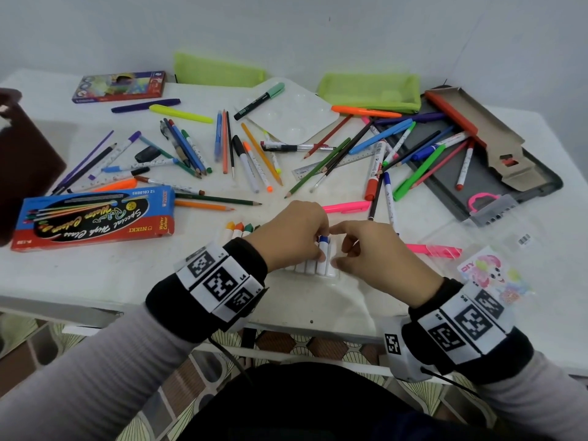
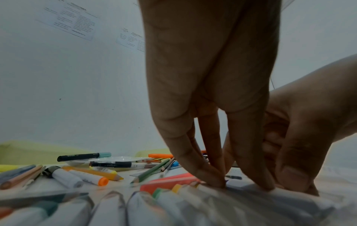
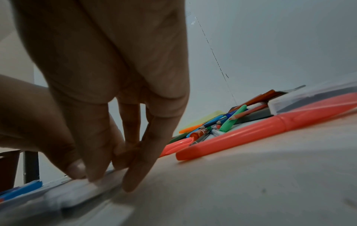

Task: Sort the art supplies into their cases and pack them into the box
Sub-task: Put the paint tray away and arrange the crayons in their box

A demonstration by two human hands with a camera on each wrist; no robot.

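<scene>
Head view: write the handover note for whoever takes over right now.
Left hand: pinches the blue-capped tube in the clear tray.
Right hand: fingertips on the tray's right end; grip unclear.
Done: a row of tubes lies in the tray.
Left: pens and pencils lie loose; green pouches and watercolour box not yet packed.

Head cam: high, looking down onto my table [image 1: 95, 275]. Wrist cams: tabletop-low, tight behind fingers [image 2: 203, 152], facing the wall [image 2: 77, 91]. All share the tube row [image 1: 313, 268].
</scene>
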